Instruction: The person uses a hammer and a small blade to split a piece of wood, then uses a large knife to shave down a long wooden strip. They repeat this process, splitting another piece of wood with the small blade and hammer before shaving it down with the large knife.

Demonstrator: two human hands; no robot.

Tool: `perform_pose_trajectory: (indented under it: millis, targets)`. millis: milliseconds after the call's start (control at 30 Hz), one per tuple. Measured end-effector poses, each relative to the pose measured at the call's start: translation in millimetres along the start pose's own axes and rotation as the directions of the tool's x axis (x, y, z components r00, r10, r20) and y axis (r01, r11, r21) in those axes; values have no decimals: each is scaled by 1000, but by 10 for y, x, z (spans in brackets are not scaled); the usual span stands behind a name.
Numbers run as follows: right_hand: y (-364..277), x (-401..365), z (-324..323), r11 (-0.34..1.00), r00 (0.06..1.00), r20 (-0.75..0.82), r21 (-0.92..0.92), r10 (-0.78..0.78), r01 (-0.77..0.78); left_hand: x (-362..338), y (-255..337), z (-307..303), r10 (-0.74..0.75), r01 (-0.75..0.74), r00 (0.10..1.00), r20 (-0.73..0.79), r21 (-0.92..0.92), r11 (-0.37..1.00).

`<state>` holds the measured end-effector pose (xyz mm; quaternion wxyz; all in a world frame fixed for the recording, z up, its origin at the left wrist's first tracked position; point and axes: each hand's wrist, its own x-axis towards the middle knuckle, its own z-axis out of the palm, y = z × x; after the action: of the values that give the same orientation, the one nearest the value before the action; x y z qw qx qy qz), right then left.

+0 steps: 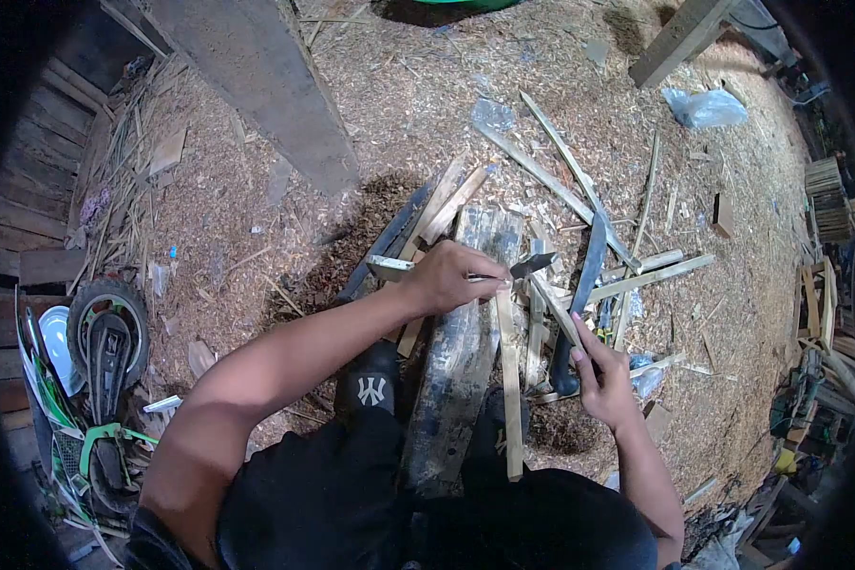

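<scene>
My left hand is closed over a short pale wooden piece above a worn beam; its white end sticks out to the left. What the fingertips pinch is too small to make out. My right hand grips the wooden handle of a hammer. The dark hammer head is just right of my left fingertips. A narrow wooden strip runs from under those fingertips back towards my lap. Beside the hammer lies a machete with a dark blade and black handle.
Sawdust and wood shavings cover the ground. Several wooden sticks lie ahead on the right. A concrete-looking post stands at upper left, a small motorbike at far left. A clear plastic bag lies at upper right, stacked wood farther right.
</scene>
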<state>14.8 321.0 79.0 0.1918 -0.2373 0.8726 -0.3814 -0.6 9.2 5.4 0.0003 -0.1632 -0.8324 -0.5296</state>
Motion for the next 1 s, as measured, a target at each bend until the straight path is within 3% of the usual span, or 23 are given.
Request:
perform_pose_trajectory:
  millis: [67, 300, 467, 700, 800, 900, 967, 1000]
  targets:
    - [12, 7, 22, 997, 996, -47, -14, -77, 76, -2, -35, 39, -19, 19, 999, -43, 10, 1000]
    - [-24, 38, 9, 998, 998, -21, -6, -65, 64, 3, -39, 35, -22, 23, 999, -50, 8, 1000]
    - [-6, 35, 2, 994, 995, 12, -37, -98, 98, 9, -59, -13, -5, 4, 1000, 30, 35, 999]
    - [-64, 40, -44, 994, 998, 42, -100, -44, 48, 7, -83, 4, 27, -27, 1000, -6, -31, 999]
    - [-80, 34, -37, 997, 1000, 13, -77, -26, 27, 2, -96, 0, 44, -44, 999, 15, -9, 999]
    - [-81, 42, -35, 990, 990, -68, -78, -121, 115, -5, -105, 12, 64, -64, 998, -5, -37, 997]
    - [-111, 68, -80, 989, 997, 73, -145, 16, -5, 2, -68, -10, 5, -5, 999, 49, 8, 1000]
    - [-107, 69, -87, 989, 997, 73, -145, 14, -4, 4, -73, -13, 5, -6, 999, 49, 9, 1000]
